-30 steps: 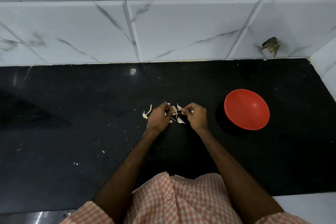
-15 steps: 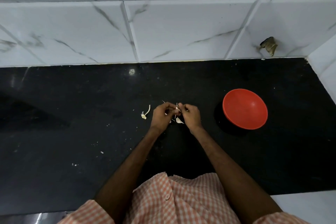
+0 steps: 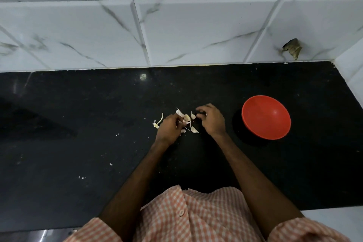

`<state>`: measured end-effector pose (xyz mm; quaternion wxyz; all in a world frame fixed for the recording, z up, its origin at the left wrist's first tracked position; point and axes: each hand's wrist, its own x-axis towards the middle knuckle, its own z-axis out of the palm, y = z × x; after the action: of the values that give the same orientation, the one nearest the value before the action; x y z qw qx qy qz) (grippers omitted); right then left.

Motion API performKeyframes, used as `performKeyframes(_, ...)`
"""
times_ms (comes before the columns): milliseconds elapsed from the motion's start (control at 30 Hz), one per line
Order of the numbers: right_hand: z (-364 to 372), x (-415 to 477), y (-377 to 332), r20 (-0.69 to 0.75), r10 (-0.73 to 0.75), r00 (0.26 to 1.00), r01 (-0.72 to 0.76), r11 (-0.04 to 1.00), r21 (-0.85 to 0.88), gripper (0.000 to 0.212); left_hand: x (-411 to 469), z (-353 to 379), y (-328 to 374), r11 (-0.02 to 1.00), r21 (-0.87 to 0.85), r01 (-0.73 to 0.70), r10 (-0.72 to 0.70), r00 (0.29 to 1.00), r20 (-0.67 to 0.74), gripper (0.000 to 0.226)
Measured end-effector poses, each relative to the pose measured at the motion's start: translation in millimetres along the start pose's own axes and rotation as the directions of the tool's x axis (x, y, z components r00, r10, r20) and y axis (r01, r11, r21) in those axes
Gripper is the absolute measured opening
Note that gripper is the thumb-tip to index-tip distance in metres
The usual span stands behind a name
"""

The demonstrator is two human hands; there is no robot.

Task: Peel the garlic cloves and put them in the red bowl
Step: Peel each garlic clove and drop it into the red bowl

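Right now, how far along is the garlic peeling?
Done: nothing delivered; the red bowl looks empty, while pale garlic bits and a stem scrap lie on the black counter. In hand: the left hand pinches a garlic clove; the right hand curls beside it, its hold unclear. Left: finish peeling and move cloves into the bowl.

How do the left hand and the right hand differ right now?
The left hand pinches a garlic clove; whether the right hand holds anything is unclear. The right hand lies nearer the red bowl, the left hand nearer the loose stalk. Both have curled fingers at the garlic scraps on the black counter.
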<state>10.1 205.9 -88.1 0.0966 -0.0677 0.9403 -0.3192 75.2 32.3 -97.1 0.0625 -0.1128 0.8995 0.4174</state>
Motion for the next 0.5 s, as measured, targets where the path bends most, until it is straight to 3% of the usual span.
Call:
performKeyframes(100,7,3,-6,0.193,-0.086,0.977,0.127,0.969,-0.213,0.032,0,1,2,0.999,0.045,0.028,-0.030,0.999,0.036,0.018)
performKeyframes(233,17,3,-10,0.179,-0.110,0.978,0.164,0.930,-0.327,0.031,-2,-3,5,0.999,0.000,0.034,-0.034,0.997,-0.073,0.014)
performKeyframes(367,18,-1,-7,0.130,-0.070,0.989,0.099,0.968,-0.231,0.022,5,-9,2,0.994,0.104,-0.018,0.035,0.984,-0.174,0.014)
performKeyframes(500,13,-2,-10,0.079,-0.069,0.994,0.083,0.980,-0.181,0.010,20,-9,11,0.969,0.233,-0.088,0.109,0.991,-0.078,0.021)
